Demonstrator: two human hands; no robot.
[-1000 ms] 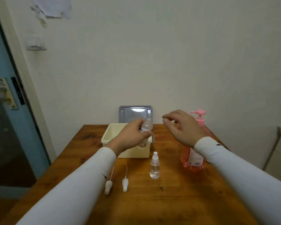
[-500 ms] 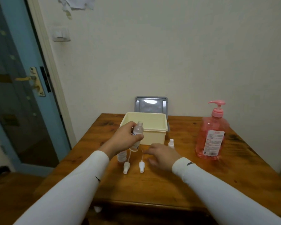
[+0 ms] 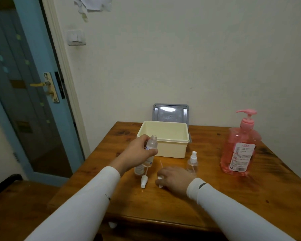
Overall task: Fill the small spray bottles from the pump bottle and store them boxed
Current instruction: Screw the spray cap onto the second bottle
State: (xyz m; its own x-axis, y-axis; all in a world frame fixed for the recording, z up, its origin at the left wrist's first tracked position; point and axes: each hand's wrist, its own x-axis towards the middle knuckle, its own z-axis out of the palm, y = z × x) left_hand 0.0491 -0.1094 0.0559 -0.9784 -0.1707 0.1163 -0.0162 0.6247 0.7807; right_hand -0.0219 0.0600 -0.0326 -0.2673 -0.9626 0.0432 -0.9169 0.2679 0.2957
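Note:
My left hand (image 3: 139, 153) grips an uncapped clear small bottle (image 3: 151, 148), held upright above the table in front of the cream box (image 3: 163, 140). Under it stands another small bottle (image 3: 139, 169), partly hidden. My right hand (image 3: 174, 179) rests palm down on the table, its fingers over a white spray head (image 3: 159, 180) with a dip tube. A second white spray head (image 3: 143, 182) lies loose to its left. A capped small spray bottle (image 3: 192, 162) stands just beyond my right hand. The pink pump bottle (image 3: 240, 146) stands at the right.
A grey lid (image 3: 170, 113) leans on the wall behind the box. The wooden table (image 3: 233, 197) ends at a front edge near me and a left edge by a blue door (image 3: 24, 94). A small white piece (image 3: 112, 224) sits below the table's front edge.
My right hand came down from beside the raised bottle to the table and now covers a spray head. My left hand lowered its bottle a little. The view swung left.

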